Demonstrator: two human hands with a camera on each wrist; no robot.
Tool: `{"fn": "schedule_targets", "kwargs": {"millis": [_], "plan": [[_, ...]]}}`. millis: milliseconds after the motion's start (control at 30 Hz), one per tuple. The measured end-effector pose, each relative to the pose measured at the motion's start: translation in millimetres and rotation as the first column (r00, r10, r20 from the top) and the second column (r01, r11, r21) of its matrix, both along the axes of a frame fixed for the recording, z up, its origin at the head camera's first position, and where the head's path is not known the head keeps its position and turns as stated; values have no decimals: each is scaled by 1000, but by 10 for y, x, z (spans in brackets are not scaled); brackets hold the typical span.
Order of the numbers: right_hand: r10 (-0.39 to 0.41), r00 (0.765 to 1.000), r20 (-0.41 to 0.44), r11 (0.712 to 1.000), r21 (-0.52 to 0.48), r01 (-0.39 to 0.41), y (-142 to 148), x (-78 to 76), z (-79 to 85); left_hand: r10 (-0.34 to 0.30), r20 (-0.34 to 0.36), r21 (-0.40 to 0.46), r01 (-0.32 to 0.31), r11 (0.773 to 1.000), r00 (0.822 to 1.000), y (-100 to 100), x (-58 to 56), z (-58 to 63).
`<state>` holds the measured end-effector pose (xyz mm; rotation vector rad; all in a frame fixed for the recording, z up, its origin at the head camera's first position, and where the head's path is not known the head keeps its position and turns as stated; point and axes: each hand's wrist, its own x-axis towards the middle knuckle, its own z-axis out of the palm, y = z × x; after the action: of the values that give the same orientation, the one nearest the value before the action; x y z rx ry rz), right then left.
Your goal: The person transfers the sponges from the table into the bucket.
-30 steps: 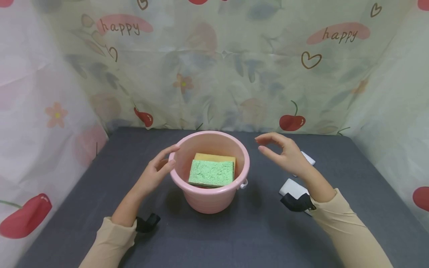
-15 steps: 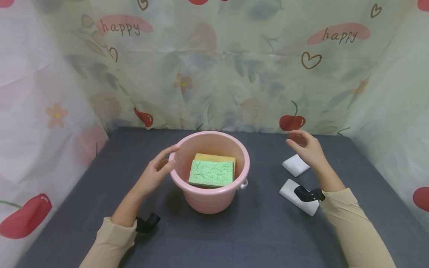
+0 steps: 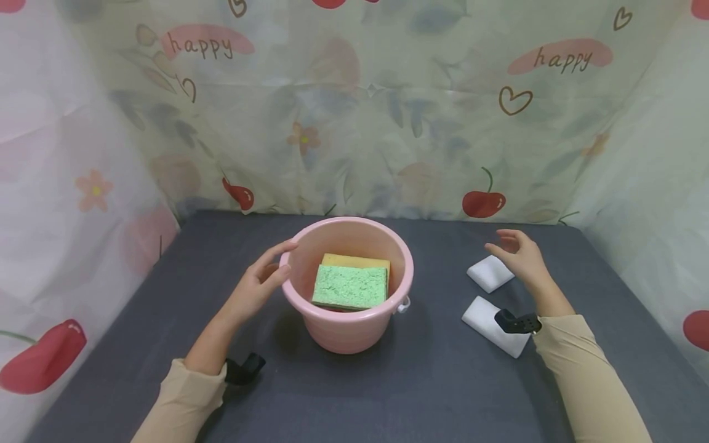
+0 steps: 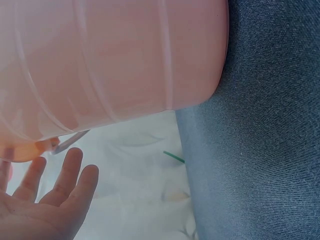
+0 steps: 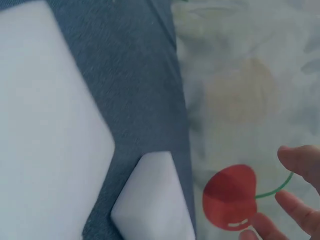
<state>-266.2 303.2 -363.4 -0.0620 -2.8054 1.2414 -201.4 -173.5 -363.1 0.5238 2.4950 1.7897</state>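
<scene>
A pink bucket (image 3: 343,335) stands on the dark cloth in the head view, holding a green sponge (image 3: 350,287) in front of a yellow sponge (image 3: 356,261). My left hand (image 3: 260,277) is at the bucket's left rim, index finger and thumb touching it; the left wrist view shows several relaxed fingers (image 4: 75,185) beside the ribbed wall. To the right, my right hand (image 3: 523,258) hovers with loosely bent fingers and nothing in them. Just below it lies a small white foam block (image 3: 490,274). A longer white block (image 3: 490,325) lies nearer, partly hidden by the black wrist strap.
The dark cloth (image 3: 354,400) covers the table. Patterned curtains (image 3: 365,154) close off the back and both sides. A small white handle joint (image 3: 404,304) sticks out on the bucket's right side.
My right hand has moved right, away from the bucket, to above the small white block, uncovering more of both blocks. The left hand and bucket have stayed in place.
</scene>
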Motion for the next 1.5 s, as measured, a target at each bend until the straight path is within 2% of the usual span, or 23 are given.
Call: {"fn": "schedule_targets", "kwargs": {"millis": [167,433,867,1167,1500], "plan": [[11,993,116,999,40,-16,98,-31,-85,-1,-2,0,1,1000,1000,-1,1,5],[28,967,252,993,105,-56,169,-78,-166,-4,-16,8,4,1000,1000,-4,-1,3],[33,962,270,988,138,-73,205,-109,-308,-7,-21,10,8,1000,1000,-5,1,11],[22,961,274,979,188,-76,159,-84,-308,-8,-19,5,8,1000,1000,-3,13,12],[9,983,184,984,174,-42,143,-94,-290,-6,-9,10,6,1000,1000,-1,22,12]]}}
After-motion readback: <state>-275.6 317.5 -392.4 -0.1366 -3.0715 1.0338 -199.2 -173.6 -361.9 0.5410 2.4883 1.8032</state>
